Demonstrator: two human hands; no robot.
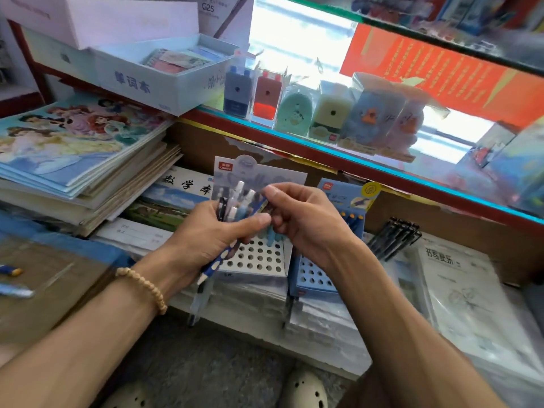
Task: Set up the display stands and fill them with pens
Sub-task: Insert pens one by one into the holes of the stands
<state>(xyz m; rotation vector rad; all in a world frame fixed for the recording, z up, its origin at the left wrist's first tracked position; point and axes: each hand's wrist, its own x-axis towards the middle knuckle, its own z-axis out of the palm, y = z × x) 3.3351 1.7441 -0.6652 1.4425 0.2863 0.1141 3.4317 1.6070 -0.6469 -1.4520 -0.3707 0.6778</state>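
My left hand (pixel 206 234) grips a bunch of pens (pixel 232 206), their caps pointing up and their tips sticking out below my palm. My right hand (pixel 306 222) pinches the top of one blue pen in that bunch. Right beneath both hands stands a pale display stand (pixel 259 257) with a grid of round holes and a printed backboard. A second, blue display stand (pixel 315 275) stands to its right, with a few pens in its back row. Another pile of black pens (pixel 394 237) lies further right.
Stacks of notebooks (pixel 79 160) fill the left. Wrapped paper packs (pixel 459 293) lie under and right of the stands. A glass counter edge (pixel 353 160) runs behind, with boxed sharpeners (pixel 321 113) on it. Loose pens (pixel 14 278) lie far left. My shoes (pixel 303 390) show below.
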